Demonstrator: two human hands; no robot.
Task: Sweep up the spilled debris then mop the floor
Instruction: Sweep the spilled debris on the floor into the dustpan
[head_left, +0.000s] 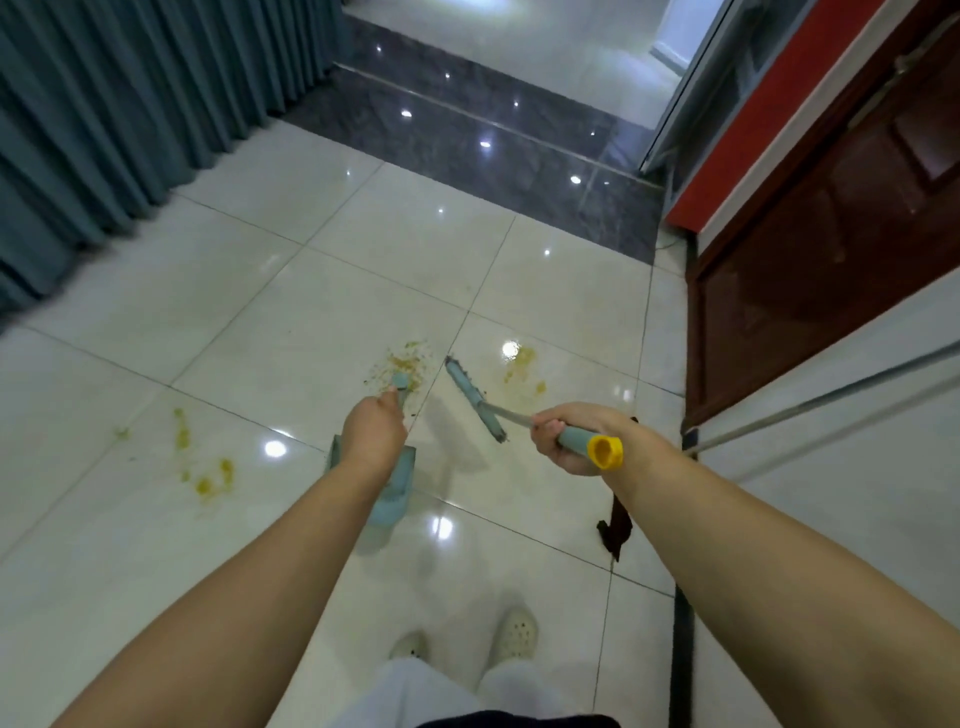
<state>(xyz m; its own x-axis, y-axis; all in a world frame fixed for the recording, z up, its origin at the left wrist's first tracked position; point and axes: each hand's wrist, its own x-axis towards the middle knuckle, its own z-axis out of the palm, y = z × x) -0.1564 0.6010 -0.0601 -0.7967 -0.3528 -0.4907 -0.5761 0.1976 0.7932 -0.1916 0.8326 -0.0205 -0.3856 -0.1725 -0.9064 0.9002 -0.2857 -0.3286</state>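
My left hand (375, 434) grips the upright handle of a light blue dustpan (396, 493) whose pan rests on the white tiles below my wrist. My right hand (569, 436) holds the blue, yellow-capped handle of a broom (475, 400); its narrow blue head lies on the floor between two messes. Yellow-brown crumbs (402, 364) are scattered just beyond the dustpan handle. A yellow wet smear (522, 366) lies right of the broom head. More yellow spill (205, 467) marks the tiles to the left.
Grey-blue curtains (130, 119) hang along the left. A dark brown door (810, 280) and a red panel stand on the right, with a metal pole (831, 405) leaning across. A dark cloth (618, 527) lies by my right forearm. My feet (514, 634) are below.
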